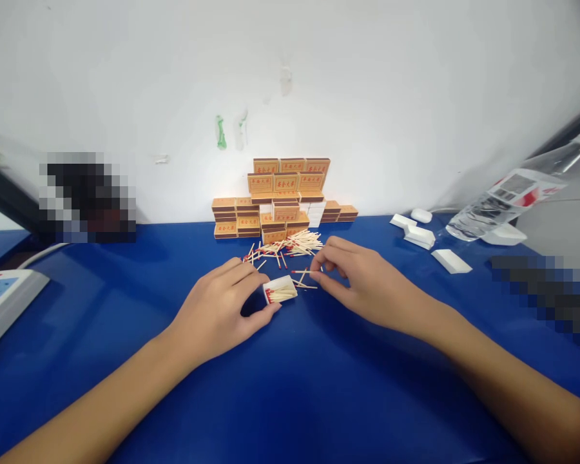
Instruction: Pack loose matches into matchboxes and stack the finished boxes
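Observation:
My left hand (229, 299) grips a small white matchbox tray (286, 283) between thumb and fingers. Several red-tipped matches (281, 294) lie side by side in that tray, heads towards the left. Just to the right, my right hand (350, 267) pinches a single match (301, 272) by its plain end, its red head pointing left. Below this match a few loose ones (308, 285) rest on the table beside the tray. Behind both hands spreads a loose pile of matches (305, 242), many with their red heads to the left.
Orange matchboxes (286, 182) are stacked against the white wall. Empty-looking white trays (451, 261) and a clear plastic bottle (505, 196) lie at the right on the blue table (270, 393). A power strip (9, 303) sits at the left edge.

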Demonstrator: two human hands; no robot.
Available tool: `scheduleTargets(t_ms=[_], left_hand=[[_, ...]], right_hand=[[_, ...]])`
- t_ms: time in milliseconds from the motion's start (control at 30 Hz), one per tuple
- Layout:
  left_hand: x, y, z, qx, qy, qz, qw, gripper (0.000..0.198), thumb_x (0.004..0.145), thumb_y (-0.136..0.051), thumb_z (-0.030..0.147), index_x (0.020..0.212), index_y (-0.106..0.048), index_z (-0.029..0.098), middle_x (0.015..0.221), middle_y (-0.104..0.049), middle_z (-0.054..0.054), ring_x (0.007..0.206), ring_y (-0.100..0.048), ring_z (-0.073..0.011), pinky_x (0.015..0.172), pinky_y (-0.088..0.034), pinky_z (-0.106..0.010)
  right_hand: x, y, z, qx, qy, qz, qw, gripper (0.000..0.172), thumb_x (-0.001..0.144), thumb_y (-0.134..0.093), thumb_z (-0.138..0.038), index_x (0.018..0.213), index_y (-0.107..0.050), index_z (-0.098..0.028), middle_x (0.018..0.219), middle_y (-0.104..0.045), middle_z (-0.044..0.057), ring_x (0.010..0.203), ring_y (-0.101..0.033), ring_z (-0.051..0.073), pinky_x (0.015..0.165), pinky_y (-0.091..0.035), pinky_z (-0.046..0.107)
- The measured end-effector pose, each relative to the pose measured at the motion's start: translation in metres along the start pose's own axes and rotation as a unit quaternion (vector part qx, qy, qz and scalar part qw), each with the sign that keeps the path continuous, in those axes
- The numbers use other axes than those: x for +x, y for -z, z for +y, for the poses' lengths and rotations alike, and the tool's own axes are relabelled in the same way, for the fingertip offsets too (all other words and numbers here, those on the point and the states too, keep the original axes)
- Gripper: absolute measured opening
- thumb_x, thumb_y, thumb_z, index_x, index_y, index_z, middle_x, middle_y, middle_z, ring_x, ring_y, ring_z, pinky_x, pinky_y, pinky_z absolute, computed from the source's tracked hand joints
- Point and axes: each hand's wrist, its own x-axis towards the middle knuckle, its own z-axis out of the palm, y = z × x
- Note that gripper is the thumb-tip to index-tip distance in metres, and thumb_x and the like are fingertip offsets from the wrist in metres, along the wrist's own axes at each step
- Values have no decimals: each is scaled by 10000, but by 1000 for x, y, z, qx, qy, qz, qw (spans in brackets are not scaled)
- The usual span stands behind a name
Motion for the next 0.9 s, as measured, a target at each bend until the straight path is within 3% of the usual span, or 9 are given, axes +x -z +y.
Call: scheduleTargets(t_ms=[67, 200, 300, 433, 633, 767, 900], left_hand=[[0, -1, 2, -12, -4, -2, 1000, 203, 989, -703, 343, 1065, -705, 155, 924, -710, -68, 837, -632, -224, 772, -560, -381], [-1, -1, 5, -24, -11, 2, 1000, 200, 991, -704, 339, 1064, -700, 152, 933, -713, -72, 834, -633, -218, 783, -563, -382], [0, -1, 2, -7, 1, 11, 1000, 174, 977, -717, 318, 1038, -707, 155, 913, -717, -66, 825, -634, -224, 766, -559, -389], [2, -1, -1, 21, 43, 34, 998, 182, 970, -717, 342, 1018, -718, 166, 899, -722, -64, 834, -647, -236, 765, -562, -398], [1, -1, -1, 36, 61, 28, 997, 205, 973, -705, 378, 1012, -728, 178, 886, -719, -62, 843, -651, -241, 764, -561, -394], [0, -1, 2, 11, 38, 4, 999, 194, 970, -720, 352, 1035, -724, 170, 905, -720, -66, 849, -650, -239, 780, -559, -396], [0, -1, 8, -33, 3, -3, 999, 202, 986, -709, 343, 1068, -713, 159, 933, -718, -76, 855, -654, -230, 808, -565, -394]], right_hand=[[0, -3, -8, 19, 11, 22, 1000, 41, 1009, -629, -185, 993, -666, -188, 967, -630, 39, 838, -616, 181, 736, -471, 315], [-1, -9, -12, 43, 47, -2, 998, 84, 1046, -609, -205, 1074, -687, -187, 1023, -653, 48, 880, -635, 181, 765, -481, 311], [0, -9, -2, 22, 17, -3, 1000, 93, 1055, -611, -237, 1055, -692, -192, 1016, -649, 48, 868, -634, 186, 768, -479, 322], [1, -10, 12, -4, -28, -65, 997, 94, 1017, -676, -286, 991, -676, -196, 1027, -652, 56, 859, -638, 200, 765, -485, 337], [-2, -1, 14, 6, -6, -124, 992, 166, 1063, -575, -266, 927, -650, -206, 1007, -664, 64, 844, -638, 198, 745, -493, 329], [-3, 5, 5, 39, -1, -77, 996, 171, 1074, -555, -286, 947, -642, -211, 984, -662, 59, 834, -634, 191, 728, -491, 318], [-1, -6, -11, 40, 32, -26, 998, 86, 1058, -573, -209, 995, -631, -194, 1044, -668, 71, 882, -644, 194, 771, -500, 323]])
